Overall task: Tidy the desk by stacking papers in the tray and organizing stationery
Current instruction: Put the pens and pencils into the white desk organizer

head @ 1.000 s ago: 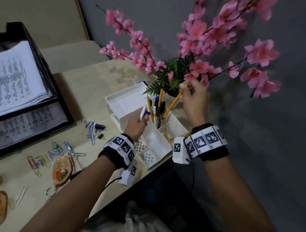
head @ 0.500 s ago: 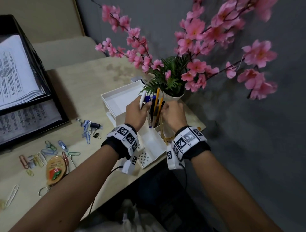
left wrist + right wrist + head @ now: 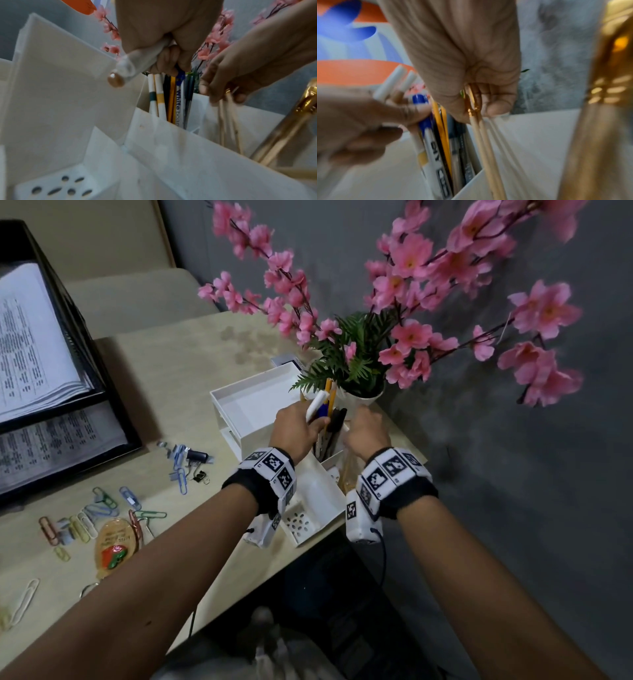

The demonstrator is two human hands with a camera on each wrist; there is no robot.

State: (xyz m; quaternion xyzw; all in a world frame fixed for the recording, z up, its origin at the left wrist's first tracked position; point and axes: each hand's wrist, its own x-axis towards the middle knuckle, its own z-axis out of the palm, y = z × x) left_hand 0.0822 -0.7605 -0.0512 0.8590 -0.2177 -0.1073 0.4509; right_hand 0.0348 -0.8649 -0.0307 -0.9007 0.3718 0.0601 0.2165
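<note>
A white desk organizer point(image 3: 253, 405) stands at the desk's right corner. Its tall compartment holds a bundle of pens and markers point(image 3: 325, 412), among them a blue-capped whiteboard marker point(image 3: 179, 100) and yellow pencils. My left hand point(image 3: 299, 428) grips the top of that bundle, fingers curled round a white pen point(image 3: 142, 59). My right hand point(image 3: 364, 433) is low over the neighbouring compartment. It pinches several thin pale wooden pencils point(image 3: 484, 142) near their gold ferrules, their lower ends inside the organizer point(image 3: 530, 135).
A black paper tray point(image 3: 113, 412) with stacked printed sheets point(image 3: 30, 344) stands at the left. Coloured paper clips point(image 3: 89, 511), binder clips point(image 3: 195, 457) and a key tag point(image 3: 114, 546) lie loose on the desk. A white vase of pink flowers point(image 3: 363, 395) overhangs the organizer.
My right hand has come down from holding a yellow pencil high by the flowers to the organizer's right compartment. The left hand has kept its grip on the pen bundle.
</note>
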